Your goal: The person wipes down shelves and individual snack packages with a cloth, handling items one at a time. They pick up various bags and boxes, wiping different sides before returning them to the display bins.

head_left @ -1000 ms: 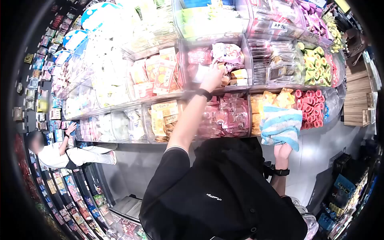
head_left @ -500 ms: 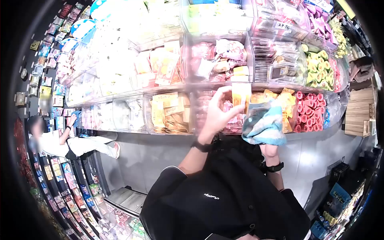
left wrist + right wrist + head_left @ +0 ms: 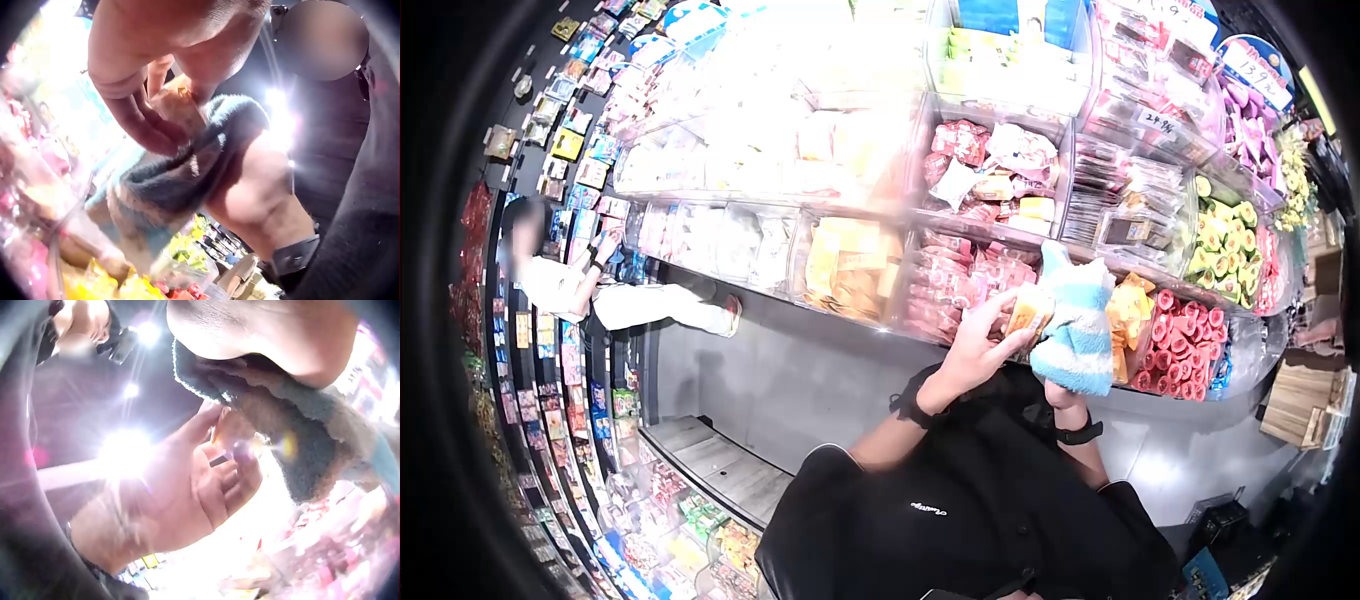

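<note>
My left hand point(image 3: 978, 350) pinches a small orange-and-white snack packet point(image 3: 1028, 312) between thumb and fingers, above the front row of bins. Right beside it is a blue-and-white striped towel point(image 3: 1076, 335), and the packet's far side presses up to the cloth. The towel hangs over my right hand point(image 3: 1062, 394), whose fingers are hidden in it. In the left wrist view the packet point(image 3: 178, 109) sits under curled fingers, against the towel point(image 3: 162, 181). Seen from the right wrist, the left hand point(image 3: 206, 487) meets the cloth point(image 3: 300, 431).
Clear bins hold pink packets point(image 3: 960, 280), orange packets point(image 3: 850, 265), red wrapped sweets point(image 3: 1180, 345) and avocado-patterned sweets point(image 3: 1225, 240). A bin behind has mixed pink and white bags point(image 3: 1020, 150). A person in white point(image 3: 560, 280) stands at left by shelves. Grey floor point(image 3: 790, 370) lies below.
My left hand came out of the rear bin with the packet, then moved down and right to the towel. The towel in my right hand shifted left, then turned more upright.
</note>
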A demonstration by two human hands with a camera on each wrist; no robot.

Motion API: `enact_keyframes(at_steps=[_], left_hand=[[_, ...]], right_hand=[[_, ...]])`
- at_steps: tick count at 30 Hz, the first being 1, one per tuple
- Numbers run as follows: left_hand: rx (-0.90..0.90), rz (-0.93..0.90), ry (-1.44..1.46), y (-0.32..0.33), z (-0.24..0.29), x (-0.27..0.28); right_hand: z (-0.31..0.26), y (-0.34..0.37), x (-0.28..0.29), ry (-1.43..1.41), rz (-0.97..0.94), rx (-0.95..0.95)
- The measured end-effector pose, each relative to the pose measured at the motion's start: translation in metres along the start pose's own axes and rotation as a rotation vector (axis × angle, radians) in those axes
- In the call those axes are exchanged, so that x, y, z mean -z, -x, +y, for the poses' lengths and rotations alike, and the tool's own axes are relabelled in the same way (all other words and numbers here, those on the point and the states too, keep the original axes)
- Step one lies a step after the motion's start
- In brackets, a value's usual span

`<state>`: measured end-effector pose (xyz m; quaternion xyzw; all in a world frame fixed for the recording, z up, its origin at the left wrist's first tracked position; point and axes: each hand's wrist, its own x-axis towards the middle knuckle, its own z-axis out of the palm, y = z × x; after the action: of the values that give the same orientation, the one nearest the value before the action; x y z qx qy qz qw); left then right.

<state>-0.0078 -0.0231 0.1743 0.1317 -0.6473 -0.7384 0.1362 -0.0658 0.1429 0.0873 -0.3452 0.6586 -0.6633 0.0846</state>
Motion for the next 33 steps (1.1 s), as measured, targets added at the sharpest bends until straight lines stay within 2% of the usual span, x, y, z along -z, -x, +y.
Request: enact_keyframes(at_steps=[1,2,5,7,8,9,10,12,13,14,15,18,20,23,25,26,27,28,29,31,32,33], left_hand=[[0.042,0.020,0.130,0.002,-0.002,-0.006],[0.078,0.019,0.224,0.004,-0.002,-0.009],[0.156,0.109,0.272,0.004,0.009,-0.015],[0.015,0.219,0.248,-0.001,0.010,-0.019],[-0.008,0.212,0.264,-0.002,0.011,-0.018],[-0.047,0.214,0.179,-0.002,0.016,-0.020],[-0.061,0.222,0.180,-0.001,0.015,-0.023],[-0.093,0.205,0.109,0.001,0.010,-0.029],[-0.112,0.181,0.036,0.004,0.004,-0.029],[-0.084,0.153,0.063,0.005,-0.005,-0.032],[-0.034,0.176,0.119,0.008,-0.012,-0.037],[0.000,0.151,0.150,0.010,-0.024,-0.044],[-0.011,0.195,0.010,0.007,-0.023,-0.044],[-0.115,0.285,-0.134,-0.012,-0.047,-0.028],[-0.077,0.379,-0.364,-0.034,-0.025,-0.020],[-0.151,0.403,-0.394,-0.051,-0.042,-0.007],[-0.226,0.428,-0.422,-0.069,-0.063,0.009],[-0.218,0.486,-0.517,-0.083,-0.066,0.016],[-0.244,0.484,-0.783,-0.094,-0.052,0.021],[-0.174,0.485,-0.808,-0.123,-0.062,0.034],[-0.273,0.412,-0.836,-0.137,-0.070,0.040],[-0.374,0.338,-0.862,-0.151,-0.077,0.047]], right_hand=[[0.005,0.011,0.006,-0.028,-0.035,-0.044],[0.012,0.023,0.010,-0.199,-0.088,-0.183],[0.019,0.045,0.019,-0.605,-0.201,-0.536],[-0.001,0.039,0.029,-0.803,-0.267,-0.647],[-0.011,0.033,0.030,-0.827,-0.304,-0.639],[-0.028,0.019,0.024,-0.491,-0.363,-0.318],[-0.030,0.021,0.017,-0.709,-0.257,-0.335],[0.005,0.010,0.021,-0.013,-0.337,-0.039],[0.013,0.009,0.025,0.116,-0.304,0.047],[0.018,0.009,0.015,-0.421,-0.185,-0.187],[0.022,0.005,0.013,-0.649,-0.129,-0.282],[0.032,0.003,0.026,-0.683,-0.127,-0.276],[0.055,0.013,0.039,-0.911,-0.177,-0.244],[0.036,0.014,0.057,-1.019,-0.051,-0.318],[0.064,0.032,0.077,-0.979,-0.008,-0.209],[0.059,0.032,0.086,-1.172,0.051,-0.230],[0.062,0.036,0.098,-1.182,0.025,-0.291],[0.061,0.040,0.104,-1.161,0.073,-0.249],[0.061,0.045,0.110,-1.139,0.120,-0.209],[0.089,0.071,0.130,-0.788,0.147,-0.311],[0.105,0.085,0.141,-0.618,0.148,-0.367],[0.101,0.083,0.141,-0.663,0.142,-0.365]])
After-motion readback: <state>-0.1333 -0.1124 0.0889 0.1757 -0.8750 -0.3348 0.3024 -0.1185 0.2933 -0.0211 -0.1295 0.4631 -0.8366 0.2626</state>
